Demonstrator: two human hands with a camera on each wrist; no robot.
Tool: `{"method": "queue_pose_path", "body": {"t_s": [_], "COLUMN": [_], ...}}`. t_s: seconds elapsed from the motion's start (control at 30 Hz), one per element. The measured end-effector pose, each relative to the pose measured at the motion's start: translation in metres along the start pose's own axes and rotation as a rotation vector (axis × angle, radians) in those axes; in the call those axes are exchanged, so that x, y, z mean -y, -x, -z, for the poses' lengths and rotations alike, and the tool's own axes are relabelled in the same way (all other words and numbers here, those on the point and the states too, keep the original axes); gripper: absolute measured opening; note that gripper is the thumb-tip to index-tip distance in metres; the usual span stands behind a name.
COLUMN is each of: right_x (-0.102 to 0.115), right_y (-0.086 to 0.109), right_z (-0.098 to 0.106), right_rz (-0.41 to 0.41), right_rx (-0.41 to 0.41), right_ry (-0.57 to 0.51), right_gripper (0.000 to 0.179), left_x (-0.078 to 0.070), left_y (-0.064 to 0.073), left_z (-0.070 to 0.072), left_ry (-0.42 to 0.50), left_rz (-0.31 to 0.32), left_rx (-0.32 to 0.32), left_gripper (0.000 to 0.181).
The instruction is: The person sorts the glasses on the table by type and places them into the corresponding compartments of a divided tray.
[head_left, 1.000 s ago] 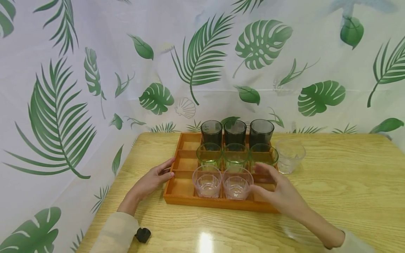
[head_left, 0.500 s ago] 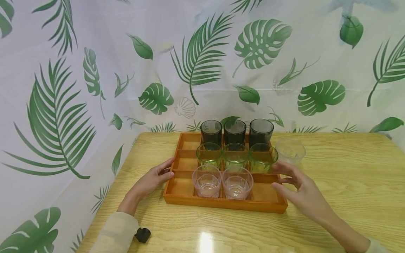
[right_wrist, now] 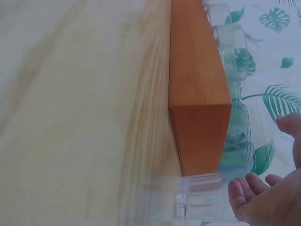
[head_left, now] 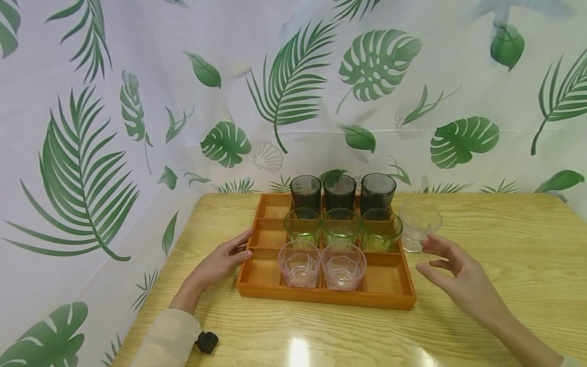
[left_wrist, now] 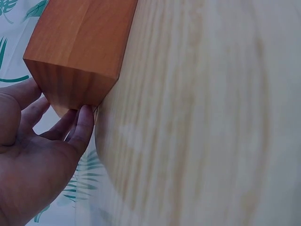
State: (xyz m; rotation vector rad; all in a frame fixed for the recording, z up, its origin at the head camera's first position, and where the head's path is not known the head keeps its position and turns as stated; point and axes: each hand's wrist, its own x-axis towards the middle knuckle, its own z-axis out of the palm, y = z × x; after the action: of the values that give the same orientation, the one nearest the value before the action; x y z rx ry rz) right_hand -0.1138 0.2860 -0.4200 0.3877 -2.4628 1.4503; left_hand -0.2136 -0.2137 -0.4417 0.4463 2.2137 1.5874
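Observation:
My left hand grips the left side of a wooden compartment tray, thumb at the rim; in the left wrist view its fingers lie against the tray's end. Off the tray's right side, my right hand hovers with nothing in it, fingers apart and bent, thumb pointing left. Just ahead of its fingertips a clear glass stands on the table beside the tray. Three dark glasses fill the back row, three green glasses the middle row, and two pinkish clear glasses the front row.
Bare compartments line the tray's left column, and another is at the front right. A small black object lies by the left sleeve. The wooden table meets a leaf-print curtain at the back.
My right hand has moved right, from over the tray's front right compartment to beside the clear glass outside the tray. The left hand and the glasses have stayed in place.

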Motion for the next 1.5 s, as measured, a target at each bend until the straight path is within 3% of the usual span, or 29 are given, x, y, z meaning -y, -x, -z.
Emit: {"method": "queue_pose_path", "body": {"t_s": [0.43, 0.73, 1.0, 1.5], "right_x": [-0.020, -0.022, -0.024, -0.037], "right_y": [0.002, -0.002, -0.017, -0.049], "right_z": [0.025, 0.033, 0.036, 0.031], "right_rz": [-0.046, -0.109, -0.174, -0.266], "right_rx": [-0.044, -0.021, -0.002, 0.076], "right_ry": [0.019, 0.041, 0.095, 0.098], "right_gripper": [0.065, 0.070, 0.077, 0.094], "left_x": [-0.001, -0.003, -0.003, -0.001], "left_y": [0.001, 0.001, 0.001, 0.001], "left_z": [-0.001, -0.001, -0.001, 0.000], "left_ry": [-0.002, -0.010, -0.017, -0.012], "left_rz": [-0.001, 0.002, 0.004, -0.008], "left_rx": [-0.012, -0.016, -0.016, -0.010], "left_gripper": [0.067, 0.067, 0.067, 0.067]}}
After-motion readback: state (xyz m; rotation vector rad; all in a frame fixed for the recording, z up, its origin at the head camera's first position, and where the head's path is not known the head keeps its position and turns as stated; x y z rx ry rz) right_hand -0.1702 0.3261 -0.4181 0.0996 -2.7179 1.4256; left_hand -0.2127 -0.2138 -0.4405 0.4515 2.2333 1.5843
